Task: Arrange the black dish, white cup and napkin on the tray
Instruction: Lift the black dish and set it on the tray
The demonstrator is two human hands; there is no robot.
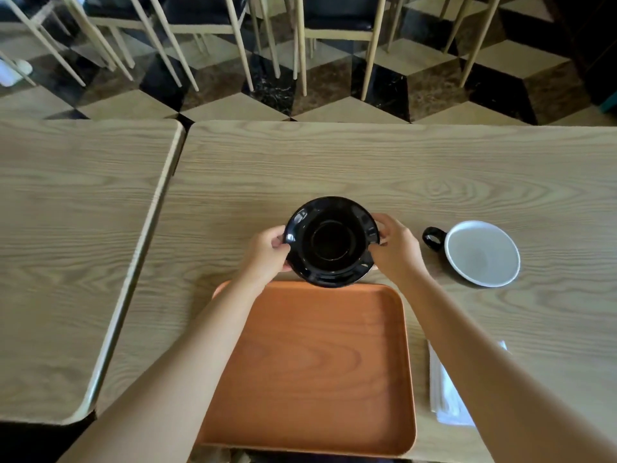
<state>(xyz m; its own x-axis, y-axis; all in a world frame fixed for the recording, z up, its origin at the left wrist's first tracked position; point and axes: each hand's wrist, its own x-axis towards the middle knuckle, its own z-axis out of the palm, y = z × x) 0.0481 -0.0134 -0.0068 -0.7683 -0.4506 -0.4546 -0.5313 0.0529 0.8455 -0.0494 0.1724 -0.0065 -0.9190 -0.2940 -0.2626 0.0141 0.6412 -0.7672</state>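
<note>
The black dish (330, 242), round and glossy, is held by its two sides just beyond the far edge of the orange wooden tray (314, 362). My left hand (267, 252) grips its left rim and my right hand (394, 248) grips its right rim. Its near edge overlaps the tray's far rim. The white cup (482, 253), with a black handle on its left, stands on the table to the right of the dish. A folded white napkin (445, 392) lies on the table right of the tray, partly hidden by my right forearm.
The tray sits on a light wooden table (367, 168) near its front edge. A second table (73, 245) abuts on the left with a narrow gap between. Beyond the far edge are chair legs (240, 45) on a chequered floor.
</note>
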